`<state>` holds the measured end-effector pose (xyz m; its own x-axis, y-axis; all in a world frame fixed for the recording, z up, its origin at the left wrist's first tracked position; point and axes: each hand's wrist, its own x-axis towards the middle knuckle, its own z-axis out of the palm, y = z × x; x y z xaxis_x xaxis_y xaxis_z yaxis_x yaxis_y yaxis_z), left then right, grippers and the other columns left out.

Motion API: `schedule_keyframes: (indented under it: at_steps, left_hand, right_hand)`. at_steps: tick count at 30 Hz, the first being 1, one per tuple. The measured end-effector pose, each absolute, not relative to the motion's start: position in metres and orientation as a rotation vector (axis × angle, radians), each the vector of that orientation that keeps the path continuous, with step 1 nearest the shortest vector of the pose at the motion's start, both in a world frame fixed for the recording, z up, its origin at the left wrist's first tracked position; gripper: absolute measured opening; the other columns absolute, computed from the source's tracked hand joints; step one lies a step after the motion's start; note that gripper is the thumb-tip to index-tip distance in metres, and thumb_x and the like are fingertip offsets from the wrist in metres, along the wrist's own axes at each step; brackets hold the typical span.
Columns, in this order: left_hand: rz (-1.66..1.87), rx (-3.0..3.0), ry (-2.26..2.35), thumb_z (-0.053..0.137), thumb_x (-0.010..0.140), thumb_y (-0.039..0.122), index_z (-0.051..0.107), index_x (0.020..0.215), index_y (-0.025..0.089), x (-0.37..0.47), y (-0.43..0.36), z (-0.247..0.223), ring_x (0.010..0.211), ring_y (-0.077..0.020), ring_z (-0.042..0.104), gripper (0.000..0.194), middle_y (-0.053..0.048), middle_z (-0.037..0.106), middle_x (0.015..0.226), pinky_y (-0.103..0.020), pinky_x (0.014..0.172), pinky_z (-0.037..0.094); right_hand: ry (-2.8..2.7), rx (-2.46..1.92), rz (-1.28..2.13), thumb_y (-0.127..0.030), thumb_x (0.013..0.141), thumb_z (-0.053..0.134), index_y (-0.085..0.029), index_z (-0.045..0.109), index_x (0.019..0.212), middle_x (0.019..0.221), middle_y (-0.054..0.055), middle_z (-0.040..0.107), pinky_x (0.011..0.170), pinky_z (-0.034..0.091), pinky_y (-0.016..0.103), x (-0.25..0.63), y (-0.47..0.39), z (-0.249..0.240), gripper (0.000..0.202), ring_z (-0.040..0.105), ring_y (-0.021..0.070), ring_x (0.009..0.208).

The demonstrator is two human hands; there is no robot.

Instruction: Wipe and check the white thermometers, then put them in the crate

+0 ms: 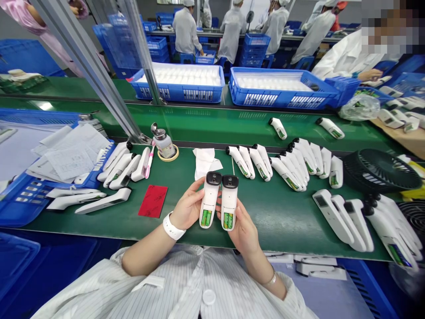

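Observation:
My left hand is closed around a white infrared thermometer with a black sensor head. Beside it, my right hand grips a second white thermometer of the same kind. Both are held upright side by side above the green bench, heads away from me. Their battery compartments lie uncovered, each showing green batteries. Parts of my fingers are hidden behind the two bodies. Just beyond them a white paper sheet rests on the bench, and a red square pad lies to the left of my left hand.
More thermometers stand in rows at right, others at left. A pump bottle stands in a yellow ring. A black fan sits at right. Blue crates line the far side, and a metal post rises at left. Co-workers work beyond.

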<state>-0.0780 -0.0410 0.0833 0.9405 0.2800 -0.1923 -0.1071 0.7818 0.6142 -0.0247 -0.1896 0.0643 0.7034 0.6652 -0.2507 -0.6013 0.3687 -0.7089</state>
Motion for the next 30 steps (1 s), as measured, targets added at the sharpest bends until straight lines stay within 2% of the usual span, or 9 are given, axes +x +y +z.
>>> schedule_keyframes:
  at_steps: [3,5,7,12,14,17,21,25,30]
  left_hand:
    - [0.220,0.645,0.271,0.066,0.074,0.021,0.055,0.114,0.027,-0.0799,-0.0405,0.0867,0.098,-0.0236,0.062,0.042,-0.004,0.066,0.103,-0.040,0.085,0.048]
    - [0.233,0.653,0.283,0.067,0.072,0.017,0.051,0.120,0.028,-0.0805,-0.0398,0.0896,0.099,-0.0202,0.061,0.052,-0.003,0.065,0.105,-0.036,0.088,0.046]
    - [0.225,0.662,0.307,0.068,0.070,0.012,0.048,0.124,0.027,-0.0805,-0.0388,0.0915,0.091,-0.0160,0.061,0.060,-0.002,0.065,0.102,-0.030,0.084,0.046]
    - [0.147,0.654,0.356,0.071,0.066,0.012,0.061,0.102,0.017,-0.0782,-0.0369,0.0901,0.063,-0.0100,0.055,0.037,0.001,0.061,0.075,-0.024,0.065,0.045]
    - [0.144,0.650,0.394,0.071,0.067,0.013,0.062,0.096,0.016,-0.0769,-0.0369,0.0892,0.062,-0.0101,0.054,0.031,0.001,0.060,0.072,-0.024,0.065,0.045]
    - [0.183,0.627,0.402,0.069,0.071,0.017,0.063,0.096,0.016,-0.0749,-0.0373,0.0888,0.069,-0.0110,0.056,0.025,-0.001,0.062,0.079,-0.023,0.069,0.045]
    - [0.205,0.618,0.361,0.067,0.075,0.023,0.063,0.099,0.017,-0.0740,-0.0381,0.0882,0.078,-0.0121,0.057,0.026,-0.002,0.064,0.091,-0.024,0.074,0.046]
    - [0.178,0.651,0.352,0.068,0.074,0.030,0.062,0.101,0.017,-0.0746,-0.0413,0.0869,0.074,-0.0142,0.058,0.031,-0.002,0.064,0.081,-0.028,0.075,0.047]
    - [0.155,0.738,0.377,0.072,0.068,0.023,0.061,0.104,0.018,-0.0762,-0.0442,0.0851,0.073,-0.0139,0.057,0.037,-0.002,0.063,0.081,-0.027,0.070,0.048]
  right_hand:
    - [-0.090,-0.865,0.808,-0.039,0.084,0.054,-0.026,0.057,0.119,0.112,0.006,0.065,0.084,0.049,0.035,-0.0247,-0.1910,0.0653,0.037,0.063,0.0200,0.094]
    - [-0.062,-0.855,0.816,-0.037,0.083,0.057,-0.028,0.057,0.118,0.113,0.005,0.065,0.088,0.048,0.039,-0.0243,-0.1918,0.0663,0.037,0.063,0.0203,0.097]
    - [-0.037,-0.858,0.842,-0.032,0.079,0.063,-0.030,0.056,0.118,0.116,0.004,0.063,0.091,0.047,0.043,-0.0240,-0.1918,0.0672,0.040,0.060,0.0211,0.102]
    - [-0.024,-0.918,0.885,-0.026,0.069,0.073,-0.028,0.061,0.110,0.109,0.003,0.064,0.087,0.050,0.039,-0.0254,-0.1888,0.0659,0.042,0.059,0.0212,0.103]
    - [-0.020,-0.939,0.879,-0.026,0.069,0.073,-0.026,0.062,0.107,0.104,0.003,0.064,0.083,0.052,0.036,-0.0265,-0.1874,0.0650,0.040,0.060,0.0203,0.100]
    - [-0.012,-0.955,0.863,-0.025,0.067,0.074,-0.026,0.062,0.107,0.101,0.002,0.064,0.079,0.053,0.032,-0.0274,-0.1865,0.0653,0.042,0.061,0.0188,0.095]
    - [-0.009,-0.956,0.846,-0.023,0.064,0.077,-0.029,0.061,0.108,0.102,0.001,0.064,0.074,0.053,0.028,-0.0278,-0.1859,0.0662,0.048,0.061,0.0174,0.093]
    - [-0.043,-0.960,0.855,-0.023,0.065,0.076,-0.030,0.058,0.112,0.107,0.001,0.063,0.072,0.053,0.026,-0.0289,-0.1849,0.0665,0.051,0.061,0.0167,0.094]
    - [-0.046,-0.946,0.856,-0.022,0.065,0.076,-0.029,0.057,0.114,0.109,0.001,0.062,0.073,0.053,0.026,-0.0302,-0.1859,0.0664,0.053,0.061,0.0162,0.093]
